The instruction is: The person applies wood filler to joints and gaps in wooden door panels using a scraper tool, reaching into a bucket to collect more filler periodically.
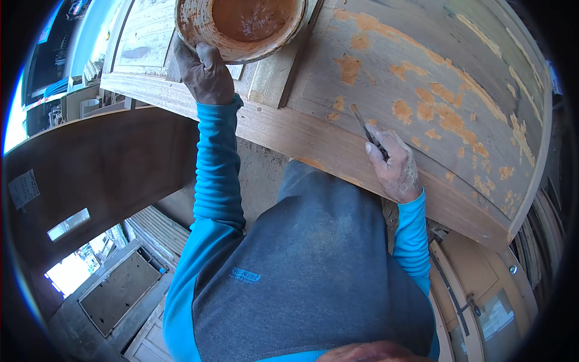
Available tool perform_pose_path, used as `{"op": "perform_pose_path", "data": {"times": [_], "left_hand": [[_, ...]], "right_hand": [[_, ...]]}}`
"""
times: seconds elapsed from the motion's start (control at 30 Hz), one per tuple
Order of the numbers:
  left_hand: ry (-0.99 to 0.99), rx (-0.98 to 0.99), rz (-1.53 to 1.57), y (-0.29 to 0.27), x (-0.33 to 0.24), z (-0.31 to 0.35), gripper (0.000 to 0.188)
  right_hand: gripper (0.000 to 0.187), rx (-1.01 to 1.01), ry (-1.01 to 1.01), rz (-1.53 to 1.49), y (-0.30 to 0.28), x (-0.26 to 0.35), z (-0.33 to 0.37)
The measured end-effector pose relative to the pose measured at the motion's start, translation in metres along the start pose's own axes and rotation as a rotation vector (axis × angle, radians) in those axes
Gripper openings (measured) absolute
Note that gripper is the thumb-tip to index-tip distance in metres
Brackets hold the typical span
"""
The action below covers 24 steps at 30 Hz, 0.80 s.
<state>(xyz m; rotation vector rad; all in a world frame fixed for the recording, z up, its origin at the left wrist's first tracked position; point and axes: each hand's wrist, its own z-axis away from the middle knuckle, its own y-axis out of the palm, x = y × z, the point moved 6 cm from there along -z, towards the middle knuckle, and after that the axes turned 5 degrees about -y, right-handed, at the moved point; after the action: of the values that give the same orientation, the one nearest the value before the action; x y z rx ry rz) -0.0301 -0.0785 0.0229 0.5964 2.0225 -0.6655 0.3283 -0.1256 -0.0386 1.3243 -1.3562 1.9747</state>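
My left hand (206, 71) grips the near rim of a round bowl (202, 31), thumb over the edge and fingers hidden beneath. Orange-brown wood filler (250, 19) lies in the bowl, and its inner wall is smeared with it. In my right hand (395, 164) is a thin putty knife (360, 119), its narrow blade pointing up and left, close above the wooden door panel (325, 78). Dried-looking orange filler patches (453, 117) are scattered over that panel, mostly to the right of the knife.
The wooden door lies flat before me, its long edge rail (301, 134) next to my body. A dark brown board (102, 169) stands at the left. Lower right, another wooden door (476, 265) with a metal handle leans near stacked curved boards (546, 229).
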Motion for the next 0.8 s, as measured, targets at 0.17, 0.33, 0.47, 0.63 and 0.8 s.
{"op": "perform_pose_path", "data": {"times": [0.17,0.33,0.47,0.63,0.8], "left_hand": [[0.043,0.021,-0.173,0.001,0.003,-0.015,0.047],[-0.082,0.017,0.147,-0.004,0.021,-0.034,0.043],[0.017,0.067,-0.017,-0.004,0.042,-0.062,0.039],[-0.006,0.113,0.047,-0.011,0.077,-0.098,0.038],[-0.104,0.177,0.002,-0.013,0.088,-0.102,0.038]], "right_hand": [[0.036,0.005,-0.006,-0.006,0.005,0.004,-0.006],[0.035,0.064,-0.036,0.010,0.026,0.013,-0.016],[0.034,-0.035,-0.068,0.011,0.039,0.027,-0.022],[0.033,-0.024,0.082,0.050,0.054,0.035,-0.031],[0.034,-0.038,0.100,0.006,0.077,0.039,-0.032]]}}
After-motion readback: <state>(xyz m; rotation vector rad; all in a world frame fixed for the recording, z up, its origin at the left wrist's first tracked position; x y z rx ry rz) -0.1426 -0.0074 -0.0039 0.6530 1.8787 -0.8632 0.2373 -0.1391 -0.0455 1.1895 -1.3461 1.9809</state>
